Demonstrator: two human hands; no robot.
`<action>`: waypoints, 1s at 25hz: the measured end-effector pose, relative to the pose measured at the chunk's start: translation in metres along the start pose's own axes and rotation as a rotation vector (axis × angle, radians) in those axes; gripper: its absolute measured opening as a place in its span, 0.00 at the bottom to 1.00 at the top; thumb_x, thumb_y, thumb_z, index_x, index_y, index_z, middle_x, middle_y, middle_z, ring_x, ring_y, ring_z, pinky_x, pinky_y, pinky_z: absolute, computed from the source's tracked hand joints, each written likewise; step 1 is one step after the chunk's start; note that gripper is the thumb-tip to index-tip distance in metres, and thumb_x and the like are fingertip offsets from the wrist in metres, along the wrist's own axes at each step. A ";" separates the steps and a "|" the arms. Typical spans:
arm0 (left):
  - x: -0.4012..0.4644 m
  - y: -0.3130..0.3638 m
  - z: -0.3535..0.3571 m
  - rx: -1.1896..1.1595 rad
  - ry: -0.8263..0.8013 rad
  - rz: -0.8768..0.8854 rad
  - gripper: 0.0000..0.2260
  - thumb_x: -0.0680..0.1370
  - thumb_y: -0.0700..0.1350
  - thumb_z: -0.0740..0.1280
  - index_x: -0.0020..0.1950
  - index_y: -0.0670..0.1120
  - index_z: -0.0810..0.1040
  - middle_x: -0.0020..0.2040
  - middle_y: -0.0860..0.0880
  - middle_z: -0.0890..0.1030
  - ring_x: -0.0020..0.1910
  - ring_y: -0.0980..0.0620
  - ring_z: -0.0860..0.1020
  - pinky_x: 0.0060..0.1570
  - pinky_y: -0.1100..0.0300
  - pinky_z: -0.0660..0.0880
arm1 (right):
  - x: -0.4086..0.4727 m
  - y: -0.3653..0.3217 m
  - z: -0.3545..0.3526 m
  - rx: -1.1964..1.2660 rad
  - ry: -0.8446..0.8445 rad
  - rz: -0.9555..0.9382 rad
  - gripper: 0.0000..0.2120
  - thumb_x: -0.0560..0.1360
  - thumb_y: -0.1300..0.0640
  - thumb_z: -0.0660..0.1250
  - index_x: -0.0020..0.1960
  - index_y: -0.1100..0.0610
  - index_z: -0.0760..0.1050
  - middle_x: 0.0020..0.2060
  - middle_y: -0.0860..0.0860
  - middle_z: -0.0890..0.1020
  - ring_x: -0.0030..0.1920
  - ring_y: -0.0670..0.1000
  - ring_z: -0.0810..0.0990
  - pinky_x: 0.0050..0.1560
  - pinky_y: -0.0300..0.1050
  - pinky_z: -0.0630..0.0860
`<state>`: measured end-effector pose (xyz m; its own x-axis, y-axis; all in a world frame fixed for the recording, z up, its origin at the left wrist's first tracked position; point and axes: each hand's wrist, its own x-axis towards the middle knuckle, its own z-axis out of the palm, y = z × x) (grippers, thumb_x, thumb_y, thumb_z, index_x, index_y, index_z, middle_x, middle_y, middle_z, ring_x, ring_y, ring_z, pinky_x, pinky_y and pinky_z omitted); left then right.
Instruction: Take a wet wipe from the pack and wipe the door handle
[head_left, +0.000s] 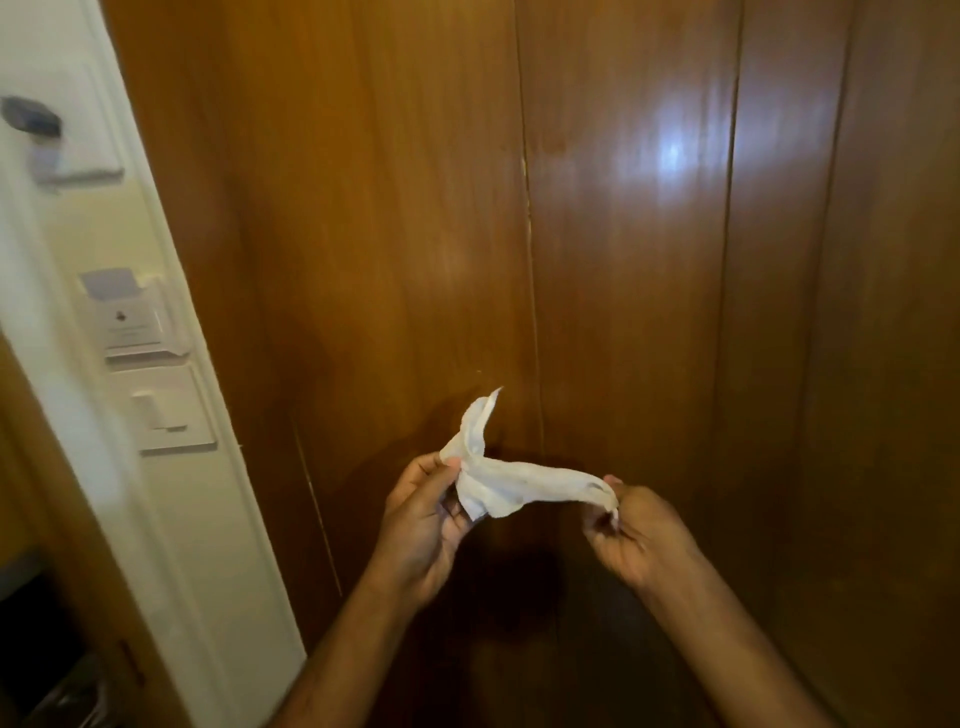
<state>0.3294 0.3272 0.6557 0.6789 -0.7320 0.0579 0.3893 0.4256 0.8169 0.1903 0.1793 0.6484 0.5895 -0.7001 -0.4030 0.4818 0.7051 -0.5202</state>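
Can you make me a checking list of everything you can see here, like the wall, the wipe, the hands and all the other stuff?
Surface: glossy brown wooden panels fill the view, with a bright light reflection.
Job's things: white wet wipe, crumpled and stretched between both hands; pack and door handle not seen.
Clutter: nothing seen.
Hands: left hand pinches the wipe's left end; right hand pinches its right end.
Cables: nothing seen.
Surroundings: white wall strip on the left with a key card holder and a light switch below it; blurred dark object higher up.
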 end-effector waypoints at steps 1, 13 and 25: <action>-0.001 0.000 0.000 0.087 0.026 0.028 0.10 0.78 0.40 0.68 0.58 0.43 0.78 0.56 0.41 0.83 0.55 0.43 0.84 0.48 0.48 0.84 | 0.001 0.004 0.001 -0.116 0.018 0.000 0.11 0.81 0.60 0.59 0.63 0.58 0.71 0.43 0.60 0.76 0.23 0.53 0.80 0.16 0.36 0.71; -0.019 0.018 -0.022 0.618 0.137 0.233 0.09 0.68 0.46 0.76 0.47 0.47 0.86 0.49 0.49 0.86 0.51 0.47 0.84 0.45 0.53 0.83 | -0.001 0.065 -0.009 -0.945 -0.721 -0.265 0.10 0.71 0.47 0.72 0.44 0.54 0.82 0.45 0.56 0.85 0.43 0.53 0.84 0.42 0.48 0.79; -0.148 0.133 -0.232 2.107 0.663 0.612 0.13 0.79 0.45 0.62 0.55 0.40 0.82 0.50 0.40 0.83 0.46 0.40 0.81 0.43 0.48 0.77 | -0.011 0.158 0.005 -0.224 -0.682 0.381 0.12 0.73 0.64 0.58 0.45 0.56 0.80 0.31 0.52 0.79 0.30 0.47 0.80 0.36 0.44 0.77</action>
<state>0.4252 0.6161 0.6227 0.6360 -0.3714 0.6765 -0.5487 -0.8340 0.0580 0.2629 0.2993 0.5743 0.9870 -0.1432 -0.0729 0.0699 0.7911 -0.6077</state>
